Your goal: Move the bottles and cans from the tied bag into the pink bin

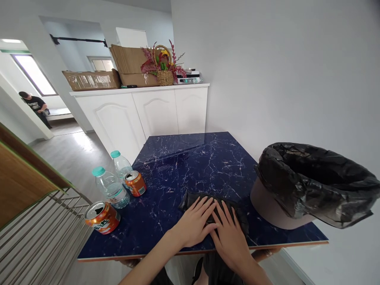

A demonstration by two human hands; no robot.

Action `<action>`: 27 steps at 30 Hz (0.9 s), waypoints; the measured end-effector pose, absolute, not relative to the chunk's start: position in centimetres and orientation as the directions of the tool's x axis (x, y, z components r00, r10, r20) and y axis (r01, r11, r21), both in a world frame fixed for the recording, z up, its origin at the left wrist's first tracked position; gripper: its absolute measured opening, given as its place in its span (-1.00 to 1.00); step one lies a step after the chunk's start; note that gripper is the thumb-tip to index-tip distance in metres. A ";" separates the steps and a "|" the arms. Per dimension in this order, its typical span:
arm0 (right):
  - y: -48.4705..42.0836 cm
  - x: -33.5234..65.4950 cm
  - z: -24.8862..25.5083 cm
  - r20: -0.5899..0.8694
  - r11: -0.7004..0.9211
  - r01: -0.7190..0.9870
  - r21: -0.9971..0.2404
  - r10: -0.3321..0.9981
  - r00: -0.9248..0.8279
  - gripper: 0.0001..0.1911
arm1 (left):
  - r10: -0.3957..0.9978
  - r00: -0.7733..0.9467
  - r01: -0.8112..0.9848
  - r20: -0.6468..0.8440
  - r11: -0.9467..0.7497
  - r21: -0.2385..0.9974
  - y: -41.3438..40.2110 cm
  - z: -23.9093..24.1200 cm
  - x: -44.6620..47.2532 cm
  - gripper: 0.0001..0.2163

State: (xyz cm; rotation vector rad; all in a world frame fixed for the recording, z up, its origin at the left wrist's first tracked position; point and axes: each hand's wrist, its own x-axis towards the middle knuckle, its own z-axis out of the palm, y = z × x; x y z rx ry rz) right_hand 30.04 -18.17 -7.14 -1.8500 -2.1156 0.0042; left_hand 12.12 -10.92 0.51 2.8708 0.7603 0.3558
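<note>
Beyond the table, a long white panelled cabinet (118, 118) is seen against the wall. The foreground is filled by a dark blue, white-veined, marble-patterned tabletop (184, 166), on whose right side a round grey-brown bin (270, 206) lined with glossy black plastic is stood. Near the front edge, left of the bin, a flattened oblong bundle of black, plastic-looking sheet (242, 217) is laid. It is covered by the left hand (194, 221) and the right hand (228, 235), both palm down, fingers extended and slightly apart, clamped on nothing; the hands meet at the middle. The bundle is judged light, soft and somewhat slippery, prone to springing loose if lifted by one layer; it would best be held at both short ends, with all layers pinched together. At the left, two clear plastic bottles with turquoise caps (111, 190) and two smaller orange metal drink cans (105, 221) are stood.
</note>
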 end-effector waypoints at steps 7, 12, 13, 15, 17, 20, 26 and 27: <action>-17.7 30.0 -6.6 0.177 0.136 0.943 -0.302 0.980 -0.085 -0.32 | 0.580 0.793 0.541 0.186 -0.811 0.223 -10.4 -1.3 9.6 -0.36; -18.6 30.3 -6.5 0.236 0.174 0.927 -0.333 0.967 -0.097 -0.33 | 0.558 0.809 0.507 0.185 -0.821 0.262 -10.8 -0.5 8.2 -0.39; -19.1 30.2 -6.5 0.266 0.183 0.925 -0.334 0.959 -0.094 -0.34 | 0.568 0.802 0.512 0.187 -0.814 0.274 -11.0 -0.4 7.8 -0.39; -20.6 30.0 -6.6 0.332 0.212 0.927 -0.310 0.938 -0.103 -0.39 | 0.610 0.769 0.547 0.194 -0.783 0.295 -11.3 -0.2 6.7 -0.39; -22.1 29.5 -7.0 0.380 0.251 0.932 -0.260 0.914 -0.140 -0.44 | 0.661 0.719 0.590 0.214 -0.744 0.314 -11.6 -0.2 5.4 -0.38; -23.4 28.6 -8.0 0.366 0.274 0.938 -0.211 0.912 -0.184 -0.37 | 0.723 0.641 0.640 0.256 -0.688 0.342 -11.8 -0.6 3.9 -0.39; -20.3 28.3 -7.8 0.234 0.129 0.960 -0.249 0.970 -0.070 -0.19 | 0.837 0.487 0.698 0.250 -0.544 0.466 -11.7 -1.7 2.7 -0.46; -19.3 28.5 -7.4 0.226 0.114 0.959 -0.260 0.973 -0.054 -0.18 | 0.848 0.469 0.698 0.245 -0.527 0.485 -11.7 -1.8 2.6 -0.46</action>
